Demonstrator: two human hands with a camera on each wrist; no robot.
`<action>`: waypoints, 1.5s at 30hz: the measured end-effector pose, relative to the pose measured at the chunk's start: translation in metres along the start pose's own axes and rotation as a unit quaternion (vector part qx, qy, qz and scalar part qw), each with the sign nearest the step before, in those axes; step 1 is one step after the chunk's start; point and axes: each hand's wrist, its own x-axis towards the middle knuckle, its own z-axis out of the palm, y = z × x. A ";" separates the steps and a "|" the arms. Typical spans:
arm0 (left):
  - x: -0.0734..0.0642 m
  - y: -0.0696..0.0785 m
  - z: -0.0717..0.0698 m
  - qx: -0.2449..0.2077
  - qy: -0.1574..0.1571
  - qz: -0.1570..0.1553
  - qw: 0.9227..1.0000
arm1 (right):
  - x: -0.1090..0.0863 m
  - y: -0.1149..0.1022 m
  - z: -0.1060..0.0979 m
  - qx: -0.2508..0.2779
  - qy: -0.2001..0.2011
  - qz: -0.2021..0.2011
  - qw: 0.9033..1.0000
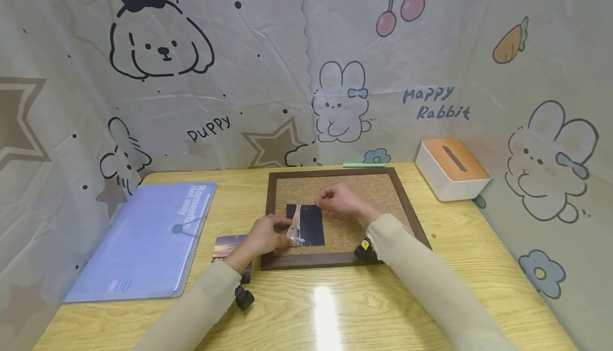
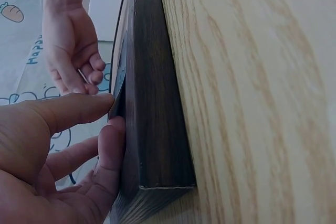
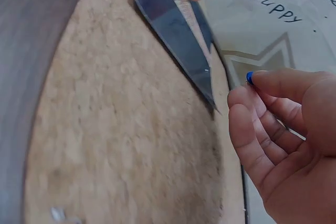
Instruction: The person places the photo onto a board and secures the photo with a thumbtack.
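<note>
A dark photo (image 1: 312, 226) with a pale streak up it lies over the left part of a cork board (image 1: 345, 238) with a brown wooden frame. My left hand (image 1: 262, 236) pinches the photo's left edge between thumb and fingers, just above the frame's side in the left wrist view. Close to the photo's top right corner is my right hand (image 1: 346, 201). Its thumb and forefinger pinch a small blue push pin (image 3: 250, 77), held up from the cork in the right wrist view. That corner of the photo stands apart from the fingers there.
Left of the board lies a second photo (image 1: 230, 243), partly hidden under my left wrist. A lilac document folder (image 1: 139, 239) is farther left. A white tissue box (image 1: 445, 181) with a wooden top stands at the back right. Behind the board lies a thin green stick (image 1: 364, 165).
</note>
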 end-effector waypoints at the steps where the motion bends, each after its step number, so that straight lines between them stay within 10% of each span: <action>1: 0.000 0.000 0.000 0.000 0.001 0.000 1.000 | 0.003 0.001 0.002 0.000 -0.002 0.002 1.000; 45: 0.002 0.000 0.002 0.034 0.008 0.019 0.999 | 0.032 -0.013 0.031 -0.059 0.003 0.030 0.998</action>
